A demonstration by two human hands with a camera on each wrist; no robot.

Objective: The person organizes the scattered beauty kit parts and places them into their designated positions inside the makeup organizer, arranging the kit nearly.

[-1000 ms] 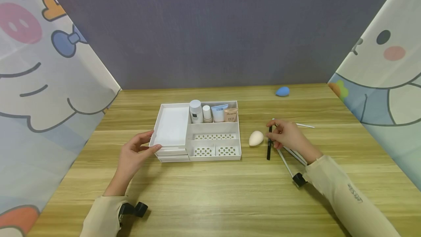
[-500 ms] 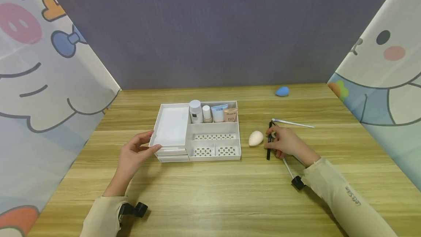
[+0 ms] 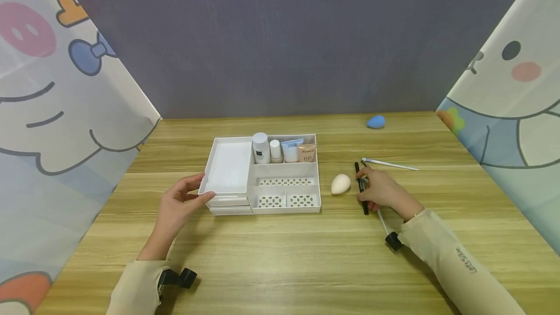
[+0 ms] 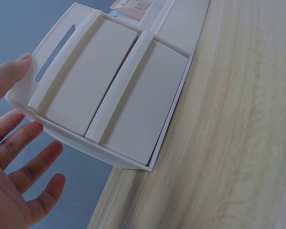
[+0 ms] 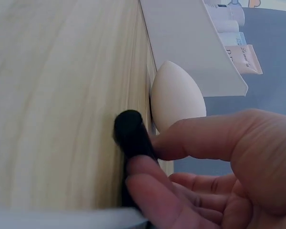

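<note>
A white drawer organizer (image 3: 284, 210) stands mid-table in the head view. My left hand (image 3: 179, 208) holds its front left corner. In the left wrist view the thumb lies by the handle slot, and the nearest fingertips (image 4: 35, 128) are at the side wall. My right hand (image 3: 385, 191) pinches a slim black pen-like stick (image 3: 366, 206) between thumb and fingers, low over the table. The stick's blunt black end (image 5: 129, 126) points toward the right wrist camera. A cream makeup sponge (image 3: 341, 184) lies just left of that hand. Another thin white stick (image 3: 382, 221) is partly hidden under the hand.
In the organizer's back compartment stand a white bottle (image 3: 261, 149), a smaller white-capped bottle (image 3: 275, 151), a pale blue tube (image 3: 292, 149) and a beige tube (image 3: 307, 153). A thin white-handled brush (image 3: 391, 164) lies beyond my right hand. Near the back edge sits a blue sponge (image 3: 376, 121).
My right hand has shifted slightly toward me and taken hold of the black stick, which has turned, its near end swinging right. The white-handled brush has come into fuller view. The left hand stays put.
</note>
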